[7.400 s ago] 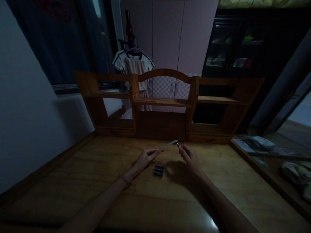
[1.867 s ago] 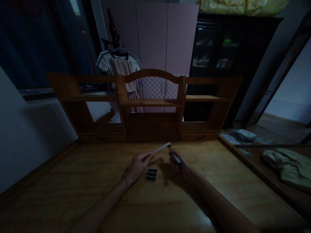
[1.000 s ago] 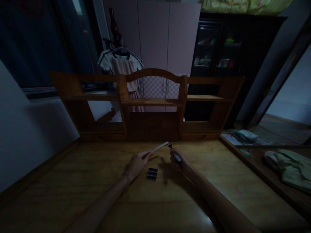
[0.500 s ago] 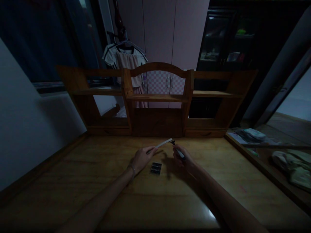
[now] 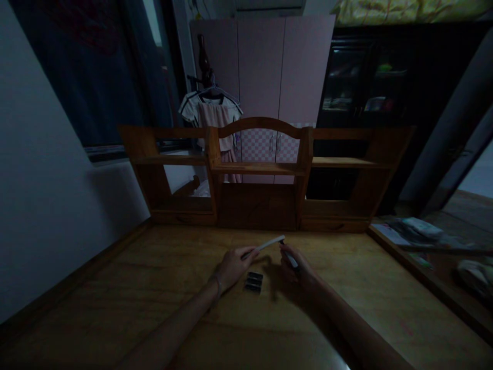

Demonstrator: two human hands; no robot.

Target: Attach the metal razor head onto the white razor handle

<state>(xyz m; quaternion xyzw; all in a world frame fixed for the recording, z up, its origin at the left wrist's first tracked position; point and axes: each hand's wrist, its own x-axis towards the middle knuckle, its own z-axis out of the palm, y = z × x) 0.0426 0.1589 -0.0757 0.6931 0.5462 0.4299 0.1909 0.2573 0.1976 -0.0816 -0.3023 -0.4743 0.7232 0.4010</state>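
My left hand [image 5: 232,266] is closed round the lower end of a thin pale stick-like handle [image 5: 267,243] that slants up to the right over the wooden desk [image 5: 162,288]. My right hand [image 5: 297,270] is closed on a small pale pen-like piece [image 5: 291,260], its dark tip close to the upper end of the handle. Whether the two parts touch is too dim to tell. A small dark block of cartridges [image 5: 253,282] lies on the desk between and just below my hands.
A wooden shelf unit [image 5: 262,169] stands along the desk's back edge. A white wall [image 5: 42,205] closes the left side. A lower ledge on the right holds papers and cloth [image 5: 419,228]. Clothes hang on a hanger [image 5: 211,110] before a pink wardrobe.
My hands keep the same grips and stay close together at the handle's tip. The view has shifted, so everything sits a little lower in the picture.
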